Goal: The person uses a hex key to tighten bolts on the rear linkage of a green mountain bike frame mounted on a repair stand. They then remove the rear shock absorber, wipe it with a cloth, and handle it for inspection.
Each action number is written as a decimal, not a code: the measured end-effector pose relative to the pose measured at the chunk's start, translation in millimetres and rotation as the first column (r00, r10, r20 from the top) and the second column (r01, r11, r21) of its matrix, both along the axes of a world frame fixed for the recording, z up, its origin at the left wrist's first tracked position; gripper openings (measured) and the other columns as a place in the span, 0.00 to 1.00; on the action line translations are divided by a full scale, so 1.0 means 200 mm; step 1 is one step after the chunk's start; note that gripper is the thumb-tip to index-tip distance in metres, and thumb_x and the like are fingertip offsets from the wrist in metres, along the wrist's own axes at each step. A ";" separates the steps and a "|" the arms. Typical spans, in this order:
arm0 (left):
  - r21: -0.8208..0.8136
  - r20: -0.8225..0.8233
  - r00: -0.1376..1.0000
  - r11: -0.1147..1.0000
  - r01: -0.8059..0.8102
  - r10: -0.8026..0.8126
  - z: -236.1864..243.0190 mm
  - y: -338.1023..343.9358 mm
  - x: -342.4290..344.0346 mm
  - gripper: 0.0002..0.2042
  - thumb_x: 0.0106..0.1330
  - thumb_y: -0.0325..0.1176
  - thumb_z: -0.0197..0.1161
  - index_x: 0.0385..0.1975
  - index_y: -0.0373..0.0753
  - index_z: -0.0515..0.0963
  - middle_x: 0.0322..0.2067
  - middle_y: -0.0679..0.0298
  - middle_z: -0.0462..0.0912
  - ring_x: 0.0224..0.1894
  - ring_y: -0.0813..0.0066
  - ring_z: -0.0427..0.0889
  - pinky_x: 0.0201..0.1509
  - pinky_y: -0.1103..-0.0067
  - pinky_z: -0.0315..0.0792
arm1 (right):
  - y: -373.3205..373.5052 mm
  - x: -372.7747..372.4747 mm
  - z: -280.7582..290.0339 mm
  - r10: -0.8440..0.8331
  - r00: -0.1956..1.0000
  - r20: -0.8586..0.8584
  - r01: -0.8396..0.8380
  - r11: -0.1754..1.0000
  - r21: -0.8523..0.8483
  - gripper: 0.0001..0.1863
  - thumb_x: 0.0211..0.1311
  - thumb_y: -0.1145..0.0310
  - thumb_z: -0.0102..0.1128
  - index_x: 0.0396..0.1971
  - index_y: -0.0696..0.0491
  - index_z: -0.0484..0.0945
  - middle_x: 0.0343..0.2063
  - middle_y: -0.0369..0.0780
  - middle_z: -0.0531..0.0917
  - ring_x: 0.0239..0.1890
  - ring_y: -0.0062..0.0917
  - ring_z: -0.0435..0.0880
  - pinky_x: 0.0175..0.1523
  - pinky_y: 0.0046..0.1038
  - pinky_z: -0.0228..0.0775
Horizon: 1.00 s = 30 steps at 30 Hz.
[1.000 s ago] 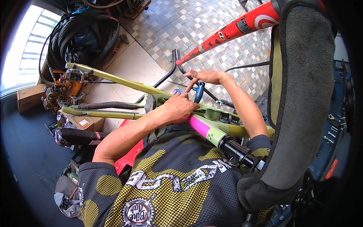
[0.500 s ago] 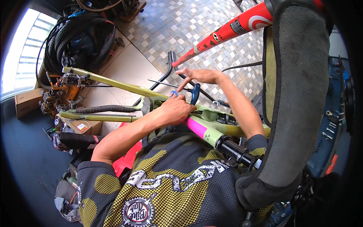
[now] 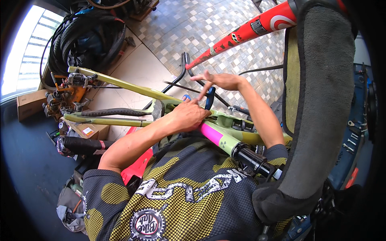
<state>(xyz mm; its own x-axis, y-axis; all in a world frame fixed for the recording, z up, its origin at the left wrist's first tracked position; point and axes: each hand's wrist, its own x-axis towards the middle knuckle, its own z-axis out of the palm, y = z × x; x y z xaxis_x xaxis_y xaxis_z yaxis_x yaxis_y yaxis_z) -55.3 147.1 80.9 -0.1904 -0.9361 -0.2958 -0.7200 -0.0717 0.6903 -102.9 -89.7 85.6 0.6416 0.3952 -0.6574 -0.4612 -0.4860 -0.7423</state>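
An olive-green bicycle frame (image 3: 220, 127) with a pink band lies across in front of my torso. My left hand (image 3: 187, 115) is closed over its middle, fingers curled around the tube. A small blue round part (image 3: 186, 97) shows by that hand's thumb side. Just beyond the knuckles is a T-handle hex key (image 3: 209, 99) with a dark blue grip, its thin shaft pointing up-left. My right hand (image 3: 223, 82) hovers over the hex key with fingers stretched apart, the index finger reaching down beside the grip. Whether that finger touches it I cannot tell.
A red repair-stand tube (image 3: 241, 34) slants across the upper right onto black legs. A grey padded sleeve (image 3: 321, 100) fills the right side. Coiled black tyres (image 3: 86, 42) and cardboard boxes (image 3: 31, 107) stand at left. Wrenches (image 3: 352, 140) lie at far right.
The T-handle's grip has turned and now shows narrower, and its shaft has swung slightly. My right hand's fingers have shifted a little; my left hand keeps its hold.
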 end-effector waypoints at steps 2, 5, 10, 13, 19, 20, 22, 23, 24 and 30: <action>0.063 -0.006 1.000 0.998 0.018 -0.017 0.02 0.00 0.00 0.24 0.65 0.29 0.58 0.63 0.45 0.79 0.42 0.51 0.87 0.55 0.46 0.80 0.58 0.56 0.76 | 0.02 -0.02 -0.10 -0.039 0.998 -0.054 0.038 0.999 -0.017 0.60 0.68 0.19 0.09 0.51 0.46 0.92 0.80 0.38 0.60 0.83 0.40 0.50 0.84 0.44 0.32; -0.005 0.002 1.000 1.000 0.011 -0.011 0.00 0.01 0.00 0.24 0.65 0.29 0.58 0.63 0.44 0.79 0.42 0.51 0.87 0.55 0.46 0.80 0.58 0.56 0.76 | -0.10 -0.21 -0.24 -0.152 0.961 -0.232 0.140 0.988 -0.068 0.58 0.67 0.17 0.16 0.50 0.46 0.92 0.78 0.45 0.63 0.81 0.39 0.55 0.84 0.43 0.37; 0.025 0.015 0.999 0.999 -0.031 0.030 0.02 0.02 -0.01 0.24 0.64 0.29 0.59 0.62 0.44 0.80 0.40 0.51 0.87 0.55 0.48 0.81 0.58 0.58 0.76 | -0.30 -0.37 0.10 -0.018 0.981 -0.194 -0.015 0.986 -0.164 0.63 0.63 0.15 0.10 0.43 0.50 0.94 0.76 0.39 0.69 0.81 0.39 0.54 0.84 0.45 0.35; 0.017 -0.007 0.999 0.999 -0.036 0.036 -0.01 0.02 0.00 0.23 0.64 0.29 0.59 0.61 0.44 0.80 0.40 0.51 0.87 0.54 0.48 0.81 0.58 0.59 0.76 | -0.21 -0.15 0.28 0.127 0.989 0.076 -0.122 0.990 -0.073 0.62 0.61 0.15 0.08 0.52 0.43 0.92 0.77 0.41 0.67 0.83 0.41 0.50 0.84 0.48 0.34; -0.023 -0.021 0.999 0.999 -0.035 0.034 -0.01 0.02 0.00 0.22 0.63 0.29 0.59 0.59 0.44 0.81 0.41 0.51 0.87 0.52 0.47 0.81 0.58 0.60 0.75 | 0.05 0.02 -0.16 -0.041 0.993 -0.111 0.035 0.998 -0.059 0.58 0.70 0.21 0.11 0.56 0.48 0.88 0.77 0.39 0.67 0.82 0.40 0.52 0.84 0.46 0.36; -0.014 -0.032 0.999 0.999 -0.029 0.028 0.00 0.01 -0.01 0.22 0.63 0.28 0.59 0.59 0.44 0.81 0.41 0.52 0.87 0.52 0.47 0.81 0.58 0.60 0.75 | -0.03 -0.11 -0.35 -0.162 0.962 -0.222 0.154 0.987 -0.053 0.58 0.70 0.21 0.11 0.55 0.49 0.89 0.76 0.39 0.68 0.82 0.40 0.52 0.84 0.45 0.35; 0.012 -0.051 0.998 0.999 -0.030 0.031 0.03 0.01 -0.01 0.23 0.62 0.28 0.60 0.59 0.44 0.81 0.41 0.52 0.87 0.52 0.47 0.81 0.58 0.60 0.75 | -0.24 -0.33 -0.42 -0.187 0.921 -0.343 0.200 0.980 0.005 0.59 0.70 0.21 0.11 0.54 0.51 0.89 0.73 0.39 0.73 0.82 0.39 0.53 0.84 0.44 0.32; 0.012 -0.042 0.998 0.999 -0.038 0.038 0.01 0.02 -0.01 0.23 0.62 0.28 0.60 0.59 0.44 0.81 0.41 0.52 0.87 0.52 0.47 0.81 0.58 0.60 0.75 | -0.31 -0.37 -0.31 -0.089 0.932 -0.351 0.122 0.990 0.072 0.58 0.70 0.21 0.11 0.55 0.51 0.88 0.70 0.39 0.77 0.82 0.38 0.53 0.84 0.44 0.31; 0.005 -0.036 0.998 0.999 -0.042 0.042 -0.01 0.01 -0.01 0.23 0.62 0.28 0.60 0.60 0.44 0.81 0.41 0.52 0.87 0.51 0.47 0.81 0.58 0.60 0.75 | -0.33 -0.39 -0.19 -0.069 0.953 -0.295 0.073 0.997 0.002 0.58 0.71 0.22 0.12 0.54 0.51 0.89 0.70 0.39 0.77 0.82 0.37 0.53 0.84 0.44 0.32; 0.005 -0.028 0.999 0.999 -0.042 0.042 0.03 0.02 0.00 0.23 0.62 0.27 0.60 0.60 0.45 0.81 0.41 0.53 0.87 0.51 0.48 0.82 0.58 0.60 0.75 | -0.15 -0.09 0.12 0.012 1.000 0.015 -0.012 1.000 -0.014 0.58 0.68 0.19 0.13 0.49 0.48 0.92 0.73 0.49 0.70 0.79 0.40 0.59 0.83 0.46 0.38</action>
